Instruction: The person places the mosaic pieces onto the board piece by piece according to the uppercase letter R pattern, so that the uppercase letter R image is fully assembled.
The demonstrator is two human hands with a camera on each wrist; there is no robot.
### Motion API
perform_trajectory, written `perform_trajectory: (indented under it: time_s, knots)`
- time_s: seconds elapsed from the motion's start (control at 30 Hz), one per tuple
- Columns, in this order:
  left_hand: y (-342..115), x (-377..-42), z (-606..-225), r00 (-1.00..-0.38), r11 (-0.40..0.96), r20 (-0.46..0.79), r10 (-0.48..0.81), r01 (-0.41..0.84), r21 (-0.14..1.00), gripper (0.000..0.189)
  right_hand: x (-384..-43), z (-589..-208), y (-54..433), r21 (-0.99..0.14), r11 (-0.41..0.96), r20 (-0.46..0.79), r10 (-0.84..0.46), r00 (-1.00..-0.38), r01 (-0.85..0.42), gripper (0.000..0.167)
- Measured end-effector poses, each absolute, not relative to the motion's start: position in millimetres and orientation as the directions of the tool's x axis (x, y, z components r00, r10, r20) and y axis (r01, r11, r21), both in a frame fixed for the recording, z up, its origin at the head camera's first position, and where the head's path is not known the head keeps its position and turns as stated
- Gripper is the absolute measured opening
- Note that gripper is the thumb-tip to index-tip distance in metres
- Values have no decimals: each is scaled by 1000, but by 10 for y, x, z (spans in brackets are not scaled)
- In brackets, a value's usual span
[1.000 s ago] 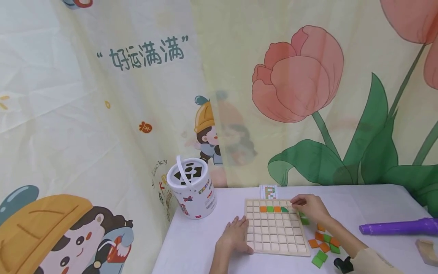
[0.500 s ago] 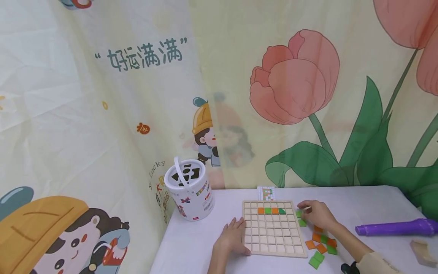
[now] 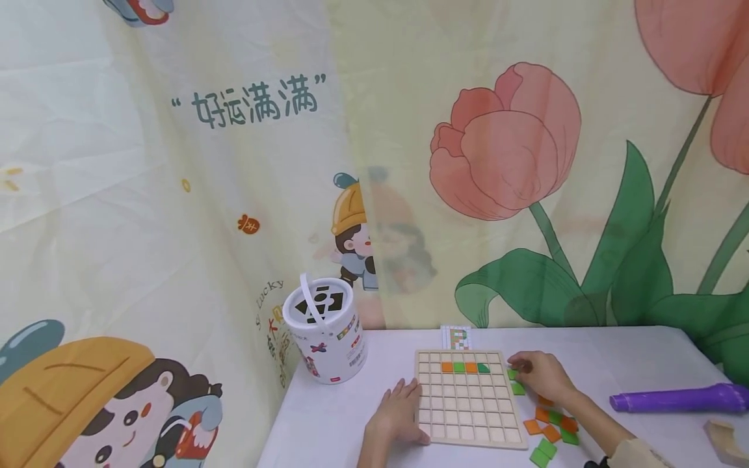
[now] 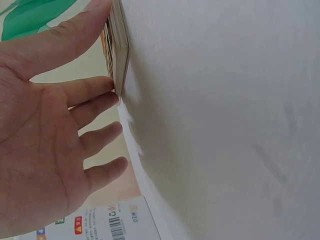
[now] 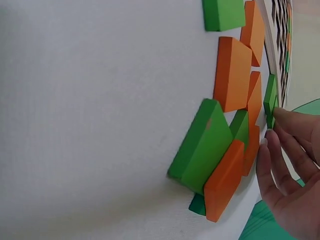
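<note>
On the white table lies a wooden grid board (image 3: pixel 468 409). One upper row holds orange and green square tiles (image 3: pixel 459 368) and a darker green curved-edged piece (image 3: pixel 483 368). My left hand (image 3: pixel 396 414) rests along the board's left edge, fingers extended; in the left wrist view, the thumb and fingertips touch the board's side (image 4: pixel 119 60). Right of the board, my right hand (image 3: pixel 541 376) pinches a small green tile (image 5: pixel 270 121) between thumb and finger. Another green tile (image 3: pixel 517 389) lies close by. Part of the pinched tile is hidden by the fingers.
Loose orange and green tiles (image 3: pixel 551 433) lie below the right forearm, some overlapping. A pattern card (image 3: pixel 456 337) lies behind the board. A white bucket (image 3: pixel 328 331) stands back left. At right are a purple tube-like object (image 3: pixel 679 398) and a tan curved block (image 3: pixel 725 442).
My right hand has moved from the board's upper right edge rightward to the green tiles beside it. My left hand stays at the board's left edge. The view has shifted slightly.
</note>
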State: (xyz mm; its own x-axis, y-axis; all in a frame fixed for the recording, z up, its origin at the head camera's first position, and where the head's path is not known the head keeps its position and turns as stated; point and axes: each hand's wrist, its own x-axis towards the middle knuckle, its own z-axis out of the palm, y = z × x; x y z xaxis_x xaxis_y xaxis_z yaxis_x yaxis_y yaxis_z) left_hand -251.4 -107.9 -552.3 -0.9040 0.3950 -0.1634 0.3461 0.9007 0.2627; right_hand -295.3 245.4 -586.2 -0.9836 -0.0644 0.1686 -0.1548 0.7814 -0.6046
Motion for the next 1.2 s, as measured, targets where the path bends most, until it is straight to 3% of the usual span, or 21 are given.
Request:
perform_trajectory:
  time_s: [0.3, 0.77, 1.2]
  knots:
    - [-999, -2533, -5552, -900, 902, -160, 405, 366, 229, 101, -2909, -5867, 2544, -609, 782, 152, -51, -987, -134, 23]
    - [-978, -2519, -5540, -901, 908, -182, 395, 352, 230, 101, -2871, -5820, 2566, -703, 704, 150, 10, -989, -99, 20]
    - [-1062, -2538, -5534, -912, 914, -173, 373, 329, 237, 103, -2932, -5716, 2224, -793, 598, 149, -2, -989, -120, 20]
